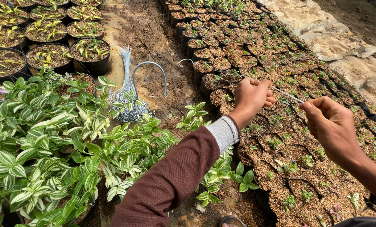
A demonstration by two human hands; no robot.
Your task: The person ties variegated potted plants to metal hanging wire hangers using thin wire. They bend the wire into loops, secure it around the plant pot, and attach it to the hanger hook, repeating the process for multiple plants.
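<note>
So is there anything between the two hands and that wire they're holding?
No. Both hands already pinch the thin wire: the left hand grips one end, the right hand the other. Nothing sits between fingers and wire. Below it lie only the small pots of seedlings, not touching it as far as I can see.

The sleeve (175, 176) is maroon with a grey cuff (225, 132). The wire (286, 94) between the left hand (251, 96) and right hand (328, 122) is silvery, as are the wire bundle (127, 90) and hook (148, 80). The leaves (49, 138) are green with cream-white stripes. The pots (91, 63) are black, holding yellow-green plants (89, 46). The bags (204, 84) are black, filled with brown husk and tiny green seedlings (288, 201). The soil (150, 38) is brown; the sheet (331, 33) is pale beige.
</note>
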